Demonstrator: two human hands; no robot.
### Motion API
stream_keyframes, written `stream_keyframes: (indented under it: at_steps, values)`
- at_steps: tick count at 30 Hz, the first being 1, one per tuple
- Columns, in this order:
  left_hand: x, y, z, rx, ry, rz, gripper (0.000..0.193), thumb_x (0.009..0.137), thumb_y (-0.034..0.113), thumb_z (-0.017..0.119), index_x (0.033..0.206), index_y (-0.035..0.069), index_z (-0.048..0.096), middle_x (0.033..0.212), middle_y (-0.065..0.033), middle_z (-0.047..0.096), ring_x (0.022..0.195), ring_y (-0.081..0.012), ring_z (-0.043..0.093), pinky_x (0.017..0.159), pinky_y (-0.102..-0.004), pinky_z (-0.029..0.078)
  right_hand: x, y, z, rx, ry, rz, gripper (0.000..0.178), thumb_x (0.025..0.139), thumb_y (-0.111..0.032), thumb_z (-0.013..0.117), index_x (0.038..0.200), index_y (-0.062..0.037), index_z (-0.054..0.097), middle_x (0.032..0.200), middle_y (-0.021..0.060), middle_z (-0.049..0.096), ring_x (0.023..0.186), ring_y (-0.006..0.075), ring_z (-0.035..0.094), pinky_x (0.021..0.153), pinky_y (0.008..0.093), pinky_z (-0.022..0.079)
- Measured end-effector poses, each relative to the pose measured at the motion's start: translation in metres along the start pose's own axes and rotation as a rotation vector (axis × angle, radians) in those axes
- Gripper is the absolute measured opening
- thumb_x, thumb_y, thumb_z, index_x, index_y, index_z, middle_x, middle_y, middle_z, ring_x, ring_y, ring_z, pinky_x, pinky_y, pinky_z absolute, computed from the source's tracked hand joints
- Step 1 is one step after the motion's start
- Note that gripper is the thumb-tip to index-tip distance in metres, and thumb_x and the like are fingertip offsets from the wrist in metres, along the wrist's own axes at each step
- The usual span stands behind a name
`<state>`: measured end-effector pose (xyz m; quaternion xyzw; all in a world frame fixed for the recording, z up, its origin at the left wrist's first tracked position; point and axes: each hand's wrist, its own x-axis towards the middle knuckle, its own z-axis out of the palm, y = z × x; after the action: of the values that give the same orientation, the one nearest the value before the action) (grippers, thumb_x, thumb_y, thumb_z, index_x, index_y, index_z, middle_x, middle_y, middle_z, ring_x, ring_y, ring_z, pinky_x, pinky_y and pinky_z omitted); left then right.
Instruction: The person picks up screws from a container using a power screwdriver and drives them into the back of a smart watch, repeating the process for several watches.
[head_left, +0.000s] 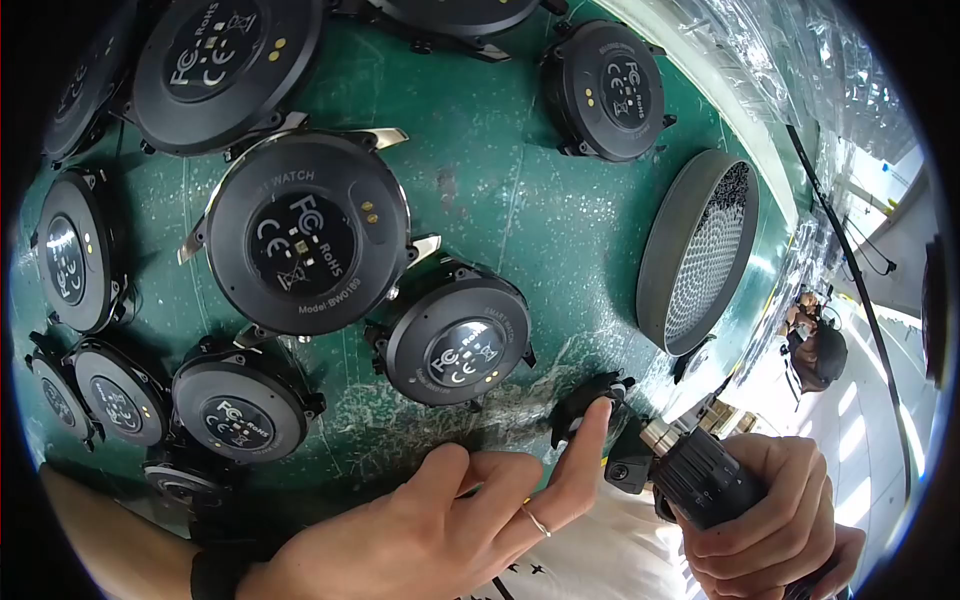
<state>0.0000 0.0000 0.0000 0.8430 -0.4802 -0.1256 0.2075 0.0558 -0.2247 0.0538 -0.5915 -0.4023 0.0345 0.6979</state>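
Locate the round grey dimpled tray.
Right of centre in the head view, the round grey dimpled tray sits on the green surface, below the upper-right smartwatch.

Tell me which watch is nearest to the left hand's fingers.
The small watch below the grey dish: the left hand has a finger at it; the other watches lie farther away.

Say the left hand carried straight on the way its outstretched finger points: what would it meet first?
Likely the black watch at the fingertip of the left hand; they look to be touching, though depth is unclear from this view.
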Motion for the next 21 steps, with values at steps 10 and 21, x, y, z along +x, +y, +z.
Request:
stream_keyframes:
  at_steps: [10, 21]
  values:
    - [0.006, 0.023, 0.002, -0.093, 0.281, -0.395, 0.046, 0.106, 0.03, 0.042, 0.148, 0.011, 0.05, 0.1, 0.0018, 0.045, 0.08, -0.0105, 0.038, 0.068, -0.0204, 0.038, 0.008, 0.012, 0.03, -0.013, 0.197, -0.184, 0.013, 0.092, -0.005, 0.061, 0.104, -0.006, 0.057, 0.062, 0.0004, 0.056, 0.043, 0.0116, 0.053, 0.044, 0.0228, 0.05]
    - [0.001, -0.003, 0.0, 0.24, 0.102, -0.04, 0.048, 0.106, 0.031, 0.043, 0.149, 0.011, 0.049, 0.101, 0.0017, 0.043, 0.08, -0.0107, 0.039, 0.07, -0.0209, 0.039, -0.003, 0.021, 0.015, -0.017, 0.218, -0.163, 0.012, 0.093, -0.006, 0.061, 0.104, -0.0063, 0.056, 0.064, -0.0004, 0.058, 0.044, 0.0103, 0.053, 0.044, 0.023, 0.049]
